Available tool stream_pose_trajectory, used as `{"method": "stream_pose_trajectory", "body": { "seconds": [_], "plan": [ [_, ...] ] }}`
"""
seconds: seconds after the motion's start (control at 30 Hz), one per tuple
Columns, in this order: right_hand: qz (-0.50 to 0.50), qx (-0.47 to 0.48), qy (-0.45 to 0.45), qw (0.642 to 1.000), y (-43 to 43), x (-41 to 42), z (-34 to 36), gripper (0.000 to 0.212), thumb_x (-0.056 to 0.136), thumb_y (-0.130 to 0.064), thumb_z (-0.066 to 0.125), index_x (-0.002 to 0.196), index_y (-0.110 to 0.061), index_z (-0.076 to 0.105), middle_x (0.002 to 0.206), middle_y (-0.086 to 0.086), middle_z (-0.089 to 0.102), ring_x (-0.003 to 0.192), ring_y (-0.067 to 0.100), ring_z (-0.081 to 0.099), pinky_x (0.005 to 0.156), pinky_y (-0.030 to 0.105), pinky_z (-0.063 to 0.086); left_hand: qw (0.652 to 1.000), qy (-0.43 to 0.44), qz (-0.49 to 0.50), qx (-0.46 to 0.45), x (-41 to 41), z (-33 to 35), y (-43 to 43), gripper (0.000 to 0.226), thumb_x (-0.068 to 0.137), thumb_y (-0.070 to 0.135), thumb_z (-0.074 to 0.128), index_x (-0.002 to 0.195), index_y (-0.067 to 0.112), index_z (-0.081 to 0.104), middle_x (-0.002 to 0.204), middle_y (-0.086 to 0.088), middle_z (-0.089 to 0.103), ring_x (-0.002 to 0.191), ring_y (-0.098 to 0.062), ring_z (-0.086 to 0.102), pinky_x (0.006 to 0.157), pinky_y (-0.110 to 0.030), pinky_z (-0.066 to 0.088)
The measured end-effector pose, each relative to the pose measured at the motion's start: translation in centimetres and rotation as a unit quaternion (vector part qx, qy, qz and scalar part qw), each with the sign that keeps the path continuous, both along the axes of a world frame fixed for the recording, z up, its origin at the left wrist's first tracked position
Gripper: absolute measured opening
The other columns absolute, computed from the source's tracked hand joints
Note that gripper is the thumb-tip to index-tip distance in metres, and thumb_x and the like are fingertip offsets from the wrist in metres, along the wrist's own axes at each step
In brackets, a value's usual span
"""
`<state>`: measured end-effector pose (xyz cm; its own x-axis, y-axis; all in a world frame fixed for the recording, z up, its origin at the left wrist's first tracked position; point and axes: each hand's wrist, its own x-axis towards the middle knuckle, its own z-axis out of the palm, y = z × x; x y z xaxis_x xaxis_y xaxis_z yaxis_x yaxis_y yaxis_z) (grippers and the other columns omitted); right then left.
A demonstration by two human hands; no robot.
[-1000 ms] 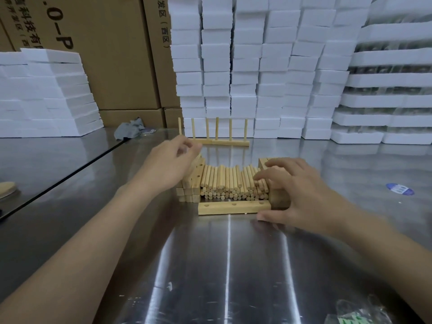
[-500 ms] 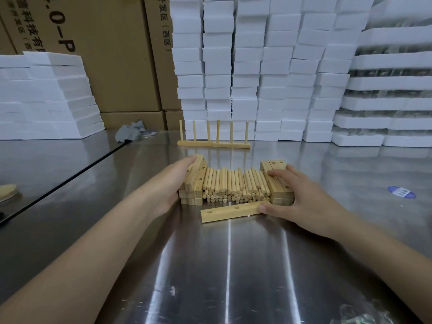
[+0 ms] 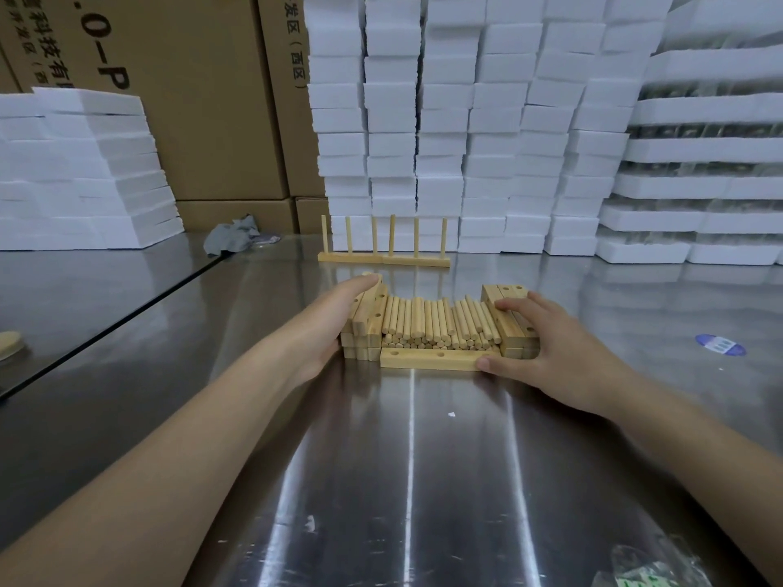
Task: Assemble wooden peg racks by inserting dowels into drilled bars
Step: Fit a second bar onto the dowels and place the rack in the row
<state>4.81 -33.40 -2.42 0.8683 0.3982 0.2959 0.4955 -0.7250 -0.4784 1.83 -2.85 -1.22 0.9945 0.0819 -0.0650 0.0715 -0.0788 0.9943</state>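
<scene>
A pile of short wooden dowels (image 3: 436, 324) lies on the steel table between two stacks of drilled bars. My left hand (image 3: 330, 324) presses flat against the outer side of the left bar stack (image 3: 368, 324). My right hand (image 3: 546, 345) rests with spread fingers on the right bar stack (image 3: 504, 298), its thumb touching the right end of a single drilled bar (image 3: 428, 358) that lies flat in front of the dowels. Two finished racks (image 3: 383, 258), each with three upright pegs, stand end to end further back.
White foam blocks (image 3: 466, 141) are stacked high along the back and at the left (image 3: 84, 171). Cardboard boxes (image 3: 190, 99) stand behind. A grey rag (image 3: 231, 239) lies at the back. A blue sticker (image 3: 720, 345) is on the table at right, a plastic bag (image 3: 652, 569) at bottom right.
Both hands dropped from above the pile onto the outer sides of the bar stacks. The single front bar, briefly skewed, now lies straight against the dowels.
</scene>
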Motion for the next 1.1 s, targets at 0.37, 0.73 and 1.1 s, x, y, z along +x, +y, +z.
{"method": "stream_pose_trajectory", "body": {
  "seconds": [0.37, 0.73, 1.1],
  "plan": [
    [0.001, -0.012, -0.007, 1.000, -0.9, 1.1, -0.3, 0.091, 0.074, -0.071, 0.079, 0.152, -0.047, 0.039, 0.170, -0.005, 0.018, 0.155, 0.020, 0.024, 0.125, 0.045, 0.028, 0.916, -0.226, 0.114, 0.310, -0.3, -1.0, -0.7, 0.073, 0.093, 0.069, 0.060, 0.159, 0.047, 0.038, 0.168, 0.016, 0.031, 0.152, -0.008, 0.028, 0.118, -0.042, 0.029],
    [0.020, -0.022, -0.063, 0.998, -0.8, 1.2, -0.5, 0.084, 0.075, -0.069, 0.078, 0.149, -0.045, 0.045, 0.167, -0.006, 0.023, 0.152, 0.013, 0.016, 0.123, 0.038, 0.021, 0.760, -0.304, 0.054, 0.572, -1.7, -0.7, -3.6, 0.036, 0.094, 0.057, 0.070, 0.126, 0.042, 0.076, 0.139, 0.016, 0.061, 0.133, -0.011, 0.047, 0.112, -0.043, 0.038],
    [0.044, 0.018, -0.133, 0.990, -0.2, 0.1, 0.2, 0.072, 0.082, -0.065, 0.072, 0.146, -0.041, 0.050, 0.155, -0.012, 0.040, 0.145, 0.007, 0.027, 0.120, 0.030, 0.025, 0.850, -0.386, 0.199, 0.299, -3.4, 1.3, -4.7, 0.014, 0.100, 0.030, 0.074, 0.112, 0.033, 0.081, 0.094, 0.021, 0.079, 0.088, 0.006, 0.065, 0.082, -0.024, 0.051]
  ]
}}
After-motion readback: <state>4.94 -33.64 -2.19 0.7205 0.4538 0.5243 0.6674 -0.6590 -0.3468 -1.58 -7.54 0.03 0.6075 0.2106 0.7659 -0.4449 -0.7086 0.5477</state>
